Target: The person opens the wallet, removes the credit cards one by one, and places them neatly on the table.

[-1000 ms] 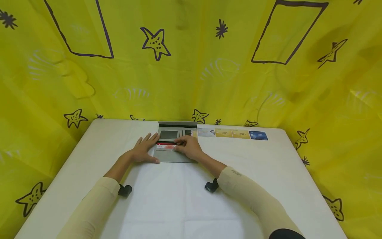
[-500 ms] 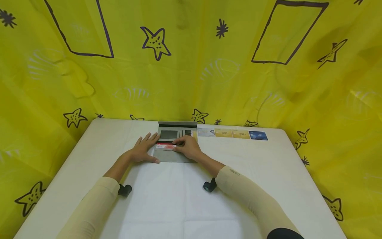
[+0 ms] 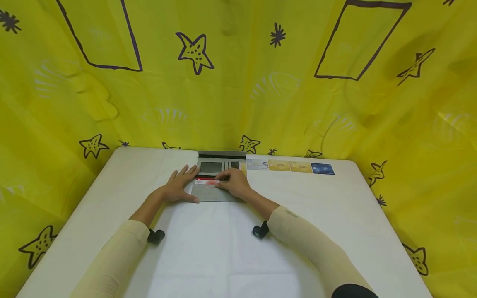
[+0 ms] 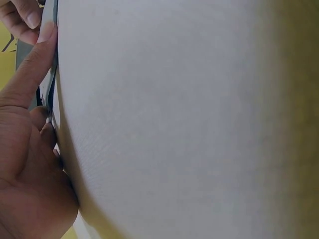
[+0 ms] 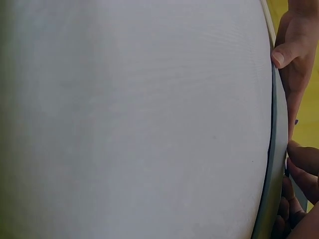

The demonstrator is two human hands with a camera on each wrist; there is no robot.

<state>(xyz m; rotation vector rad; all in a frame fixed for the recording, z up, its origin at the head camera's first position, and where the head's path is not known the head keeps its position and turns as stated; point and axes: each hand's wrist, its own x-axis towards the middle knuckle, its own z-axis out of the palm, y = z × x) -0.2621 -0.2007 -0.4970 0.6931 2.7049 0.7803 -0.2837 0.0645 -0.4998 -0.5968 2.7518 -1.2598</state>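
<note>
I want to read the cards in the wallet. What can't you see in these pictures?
- Print on the red and white card: too small in the head view.
- Right hand fingertips: they cover the card's right end.
- Wallet in both wrist views: only a thin grey edge shows.
- Four cards along the table's far edge: lettering too small.

A white surface [image 3: 223, 256] fills the lower frame. At its far edge, centre, lies an open grey wallet [image 3: 218, 193]; a row of four cards [image 3: 290, 166] lies just right of it.
</note>
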